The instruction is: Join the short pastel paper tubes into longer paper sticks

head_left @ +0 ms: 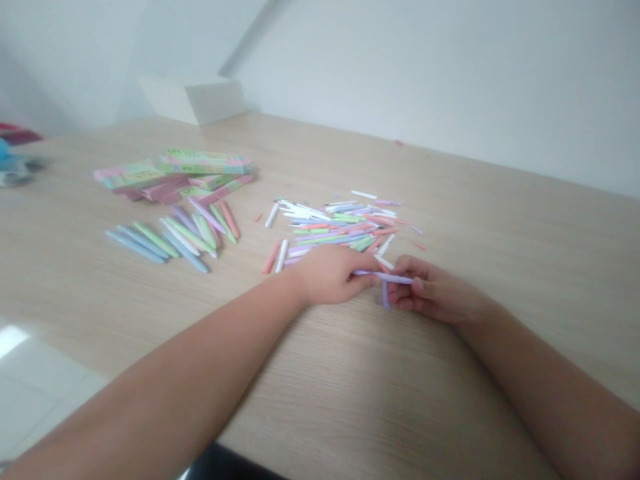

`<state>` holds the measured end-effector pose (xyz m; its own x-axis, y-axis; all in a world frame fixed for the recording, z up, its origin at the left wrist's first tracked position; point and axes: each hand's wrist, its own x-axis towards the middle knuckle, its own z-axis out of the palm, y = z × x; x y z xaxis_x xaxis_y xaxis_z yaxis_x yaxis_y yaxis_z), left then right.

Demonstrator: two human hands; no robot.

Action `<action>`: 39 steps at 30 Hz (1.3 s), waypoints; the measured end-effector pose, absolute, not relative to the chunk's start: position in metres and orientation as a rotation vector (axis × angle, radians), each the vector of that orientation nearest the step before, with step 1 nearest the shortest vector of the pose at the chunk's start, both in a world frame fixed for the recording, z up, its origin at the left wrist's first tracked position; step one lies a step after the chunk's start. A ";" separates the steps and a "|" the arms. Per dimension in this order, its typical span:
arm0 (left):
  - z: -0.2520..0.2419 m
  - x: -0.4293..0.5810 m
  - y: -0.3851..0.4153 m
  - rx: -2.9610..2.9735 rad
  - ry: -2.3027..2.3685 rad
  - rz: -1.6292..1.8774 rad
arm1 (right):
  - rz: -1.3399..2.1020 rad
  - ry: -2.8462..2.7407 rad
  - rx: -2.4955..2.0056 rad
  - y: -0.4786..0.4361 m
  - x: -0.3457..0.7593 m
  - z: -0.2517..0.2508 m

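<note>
Near the front of the table, a slim purple pen (397, 278) spans the gap between my two hands. My left hand (330, 273) is closed on its left end, palm down, with most of the fingers hidden behind the back of the hand. The thumb and fingertips of my right hand (435, 290) pinch the other end. A second short purple piece (385, 294) points down beside the right fingers; what holds it is unclear. Just beyond my hands lies a loose heap of slim pastel pen parts (345, 223) in white, purple, green, blue and coral.
Several thicker pastel pens (173, 233) lie side by side to the left. Behind them is a stack of pink and green printed boxes (185, 173). A white box (200, 100) stands against the wall. Blurred blue and red items (15, 157) sit at the far left edge.
</note>
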<state>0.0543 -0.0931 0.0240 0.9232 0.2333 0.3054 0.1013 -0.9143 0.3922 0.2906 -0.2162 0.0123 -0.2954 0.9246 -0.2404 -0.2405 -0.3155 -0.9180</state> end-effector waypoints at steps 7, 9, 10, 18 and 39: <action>0.026 0.054 -0.093 2.678 0.227 0.477 | 1.863 -1.104 -0.933 -0.219 0.285 0.014; 0.025 0.055 -0.092 2.665 0.211 0.474 | 1.888 -1.104 -0.881 -0.220 0.284 0.014; 0.025 0.055 -0.092 2.658 0.203 0.476 | 1.885 -1.098 -0.869 -0.220 0.283 0.014; 0.026 0.054 -0.092 2.651 0.161 0.512 | 1.871 -1.032 -0.894 -0.220 0.280 0.015; 0.027 0.055 -0.082 2.541 0.424 0.604 | 0.713 -1.326 -1.478 -0.204 0.263 0.003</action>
